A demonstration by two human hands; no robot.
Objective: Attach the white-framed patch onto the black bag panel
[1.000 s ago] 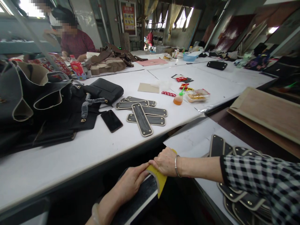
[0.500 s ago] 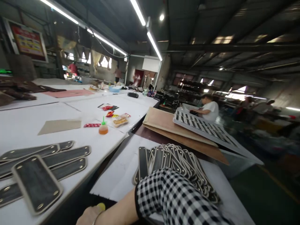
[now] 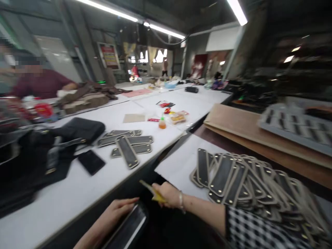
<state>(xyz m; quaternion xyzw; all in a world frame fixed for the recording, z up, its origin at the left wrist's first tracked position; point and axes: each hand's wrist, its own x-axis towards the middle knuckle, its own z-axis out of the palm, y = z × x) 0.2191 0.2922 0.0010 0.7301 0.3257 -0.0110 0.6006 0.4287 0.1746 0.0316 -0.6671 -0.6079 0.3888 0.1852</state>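
Observation:
My left hand (image 3: 116, 211), at the bottom, grips a dark, glossy, flat piece (image 3: 131, 224) with a pale line along its edge; the fingers lie along its upper side. Closed around a thin tool with a yellow handle (image 3: 158, 197), my right hand (image 3: 167, 194) is just right of it, over the gap between the tables. The tool's tip points left. Beside my right arm, a fanned heap of black strips with pale edges and brass rivets (image 3: 225, 173) lies on a white board (image 3: 176, 166). Several similar strips (image 3: 127, 150) lie on the left table.
The white table (image 3: 103, 193) carries a black bag (image 3: 80, 129), a dark phone-like slab (image 3: 91, 162), a bottle of orange liquid (image 3: 162, 123) and snack packs (image 3: 178, 117). Brown boards (image 3: 233, 121) and a grey tray (image 3: 298, 128) stand right. A person in maroon (image 3: 44, 81) is at left.
The view has swung left, bringing in the black bag and the person in maroon. My left hand and the dark piece have come into view. The yellow-handled tool in my right hand shows more clearly.

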